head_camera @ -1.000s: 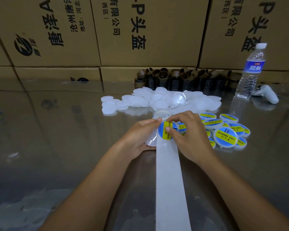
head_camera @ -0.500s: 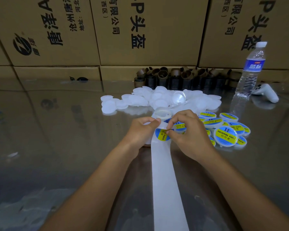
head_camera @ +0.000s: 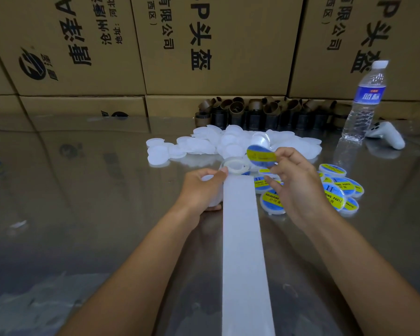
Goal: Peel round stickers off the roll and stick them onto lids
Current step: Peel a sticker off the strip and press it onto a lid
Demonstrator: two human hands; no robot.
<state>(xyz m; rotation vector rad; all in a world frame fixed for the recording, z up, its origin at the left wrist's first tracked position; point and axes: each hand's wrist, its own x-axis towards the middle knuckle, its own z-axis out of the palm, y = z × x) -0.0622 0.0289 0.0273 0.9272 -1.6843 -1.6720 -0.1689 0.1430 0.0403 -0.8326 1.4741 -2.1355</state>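
Right hand (head_camera: 298, 190) pinches peeled sticker (head_camera: 261, 155), left hand (head_camera: 200, 190) grips blank lid (head_camera: 213, 201); limp sticker could curl, land off-centre.

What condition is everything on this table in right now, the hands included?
sticker: peeled off, pinched by right hand.
left hand: grips a blank lid, thumb at the roll.
backing strip: bare, unrolled toward the person.
plain lids: heaped, unlabelled.
labelled lids: piled, stickers on.
water bottle: upright, capped.
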